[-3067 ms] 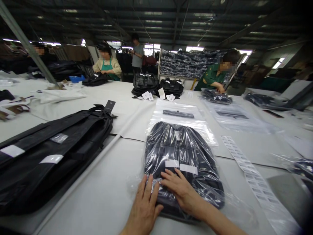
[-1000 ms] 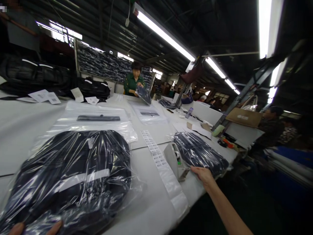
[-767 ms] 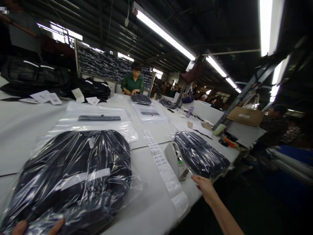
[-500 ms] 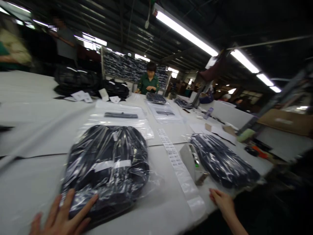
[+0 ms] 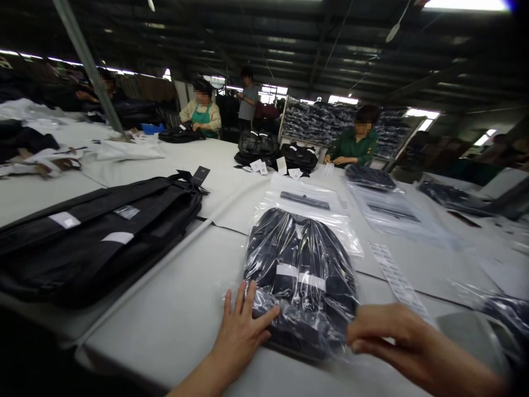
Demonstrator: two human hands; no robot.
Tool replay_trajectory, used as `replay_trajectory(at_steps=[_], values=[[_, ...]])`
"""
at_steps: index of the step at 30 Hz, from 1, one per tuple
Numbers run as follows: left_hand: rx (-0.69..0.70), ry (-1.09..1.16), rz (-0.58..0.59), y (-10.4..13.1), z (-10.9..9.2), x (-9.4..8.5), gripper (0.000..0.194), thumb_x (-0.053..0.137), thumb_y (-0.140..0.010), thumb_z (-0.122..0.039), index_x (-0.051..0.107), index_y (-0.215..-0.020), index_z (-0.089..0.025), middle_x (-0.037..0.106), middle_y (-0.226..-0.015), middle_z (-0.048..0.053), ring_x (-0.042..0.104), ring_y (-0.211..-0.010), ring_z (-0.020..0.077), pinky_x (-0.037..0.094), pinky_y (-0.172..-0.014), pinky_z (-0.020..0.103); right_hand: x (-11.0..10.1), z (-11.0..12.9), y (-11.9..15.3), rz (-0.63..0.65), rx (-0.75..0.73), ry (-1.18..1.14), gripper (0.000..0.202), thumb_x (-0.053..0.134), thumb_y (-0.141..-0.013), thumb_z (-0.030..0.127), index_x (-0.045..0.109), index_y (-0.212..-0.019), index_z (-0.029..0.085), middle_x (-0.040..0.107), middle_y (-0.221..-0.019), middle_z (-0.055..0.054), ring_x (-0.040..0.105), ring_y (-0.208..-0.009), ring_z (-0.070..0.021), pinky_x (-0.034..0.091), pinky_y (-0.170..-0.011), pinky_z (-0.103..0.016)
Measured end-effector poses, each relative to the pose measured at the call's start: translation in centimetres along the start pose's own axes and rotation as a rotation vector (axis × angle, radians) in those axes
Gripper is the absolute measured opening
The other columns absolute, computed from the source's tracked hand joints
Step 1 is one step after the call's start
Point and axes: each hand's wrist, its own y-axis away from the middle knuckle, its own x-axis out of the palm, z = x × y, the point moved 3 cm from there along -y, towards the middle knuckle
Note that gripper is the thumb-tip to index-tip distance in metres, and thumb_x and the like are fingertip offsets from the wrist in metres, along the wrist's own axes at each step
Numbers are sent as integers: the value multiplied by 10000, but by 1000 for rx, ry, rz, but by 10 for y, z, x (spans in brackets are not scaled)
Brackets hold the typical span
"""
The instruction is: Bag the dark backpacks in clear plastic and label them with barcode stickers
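Your left hand lay splayed on the bagged backpack, right hand pinched by its edge, holding dunno what; slack plastic could've slipped.

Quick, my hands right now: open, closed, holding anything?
Left hand: open, fingers spread on the plastic-wrapped backpack.
Right hand: closed in a pinch by the backpack's lower right edge; whether it holds anything can't be told.
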Motion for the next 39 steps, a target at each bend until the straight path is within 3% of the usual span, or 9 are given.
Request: replay_trajectory(at_steps=[1, 3, 7, 12, 18, 23, 28, 35, 39], values=[[-3, 6, 2, 0, 0, 0, 795, 730, -700, -197, 323, -1290, -542, 146, -1509, 71, 215, -1322, 413, 256, -975, 646, 8, 15, -25, 277, -33, -69, 161, 548, -847, 263, 708, -828, 265, 678, -728, 2, 617, -668, -125, 471, -632, -218], [-7, 20, 3, 0, 1, 1, 838, 751, -675, -194, 310, -1301, -536, 143, -1509, 82, 211, -1321, 419, 259, -973, 649, 21, 31, -75, 466, -95, -159, 201, 512, -863, 268, 710, -885, 245, 685, -768, 2, 617, -699, -123, 469, -664, -221], [-17, 57, 8, -1, 1, 2, 900, 791, -627, -213, 298, -1310, -529, 183, -1488, 133, 241, -1303, 437, 285, -938, 671, 58, 13, -149, 626, -243, -38, 207, 520, -829, 195, 714, -902, 192, 692, -768, 2, 602, -667, -104, 433, -628, -188], [-42, 96, -2, -1, 2, 7, 848, 795, -628, -236, 344, -1280, -534, 170, -1493, 114, 207, -1324, 411, 278, -957, 661, 97, -18, -185, 682, -268, 386, 136, 601, -763, 164, 731, -788, 192, 704, -676, -3, 594, -587, -114, 380, -547, -196], [-19, 156, -39, 4, 5, 22, 742, 712, -712, -408, 292, -1310, -534, 132, -1511, 71, 181, -1333, 410, 285, -959, 664, 123, -22, -200, 585, -273, 743, 118, 650, -706, 279, 721, -654, 200, 678, -587, -40, 596, -538, -161, 377, -513, -236], [-75, 123, -43, 3, 2, 22, 790, 787, -634, -353, 360, -1273, -536, 179, -1504, 34, 184, -1334, 408, 241, -994, 650, 102, -53, -219, 432, -34, 716, 410, 747, -521, 588, 674, -659, 209, 652, -587, -31, 615, -594, -195, 386, -528, -239], [-81, 99, -46, 0, -1, 22, 826, 819, -582, -262, 404, -1241, -539, 232, -1489, 23, 194, -1327, 421, 247, -985, 651, 70, -46, -194, -11, 108, 563, 288, 500, -865, 451, 627, -900, 194, 671, -803, -40, 620, -755, -175, 429, -672, -260], [-13, 241, -178, 10, 21, 39, 543, 589, -791, -320, 412, -1282, -470, 361, -1424, 59, 267, -1316, 368, 322, -978, 580, 151, -16, -130, 66, -16, 414, 417, 367, -931, 343, 391, -1313, 180, 430, -1376, -107, 317, -1305, -230, 309, -1043, -423], [106, 368, -322, 16, 50, 25, 604, 356, -866, -168, 218, -1392, -430, 289, -1463, 11, 334, -1302, 253, 354, -1009, 462, 161, -28, -126, -18, 91, 379, 524, 306, -939, 441, 254, -1397, 193, 280, -1471, -97, 225, -1353, -211, 228, -1098, -438]])
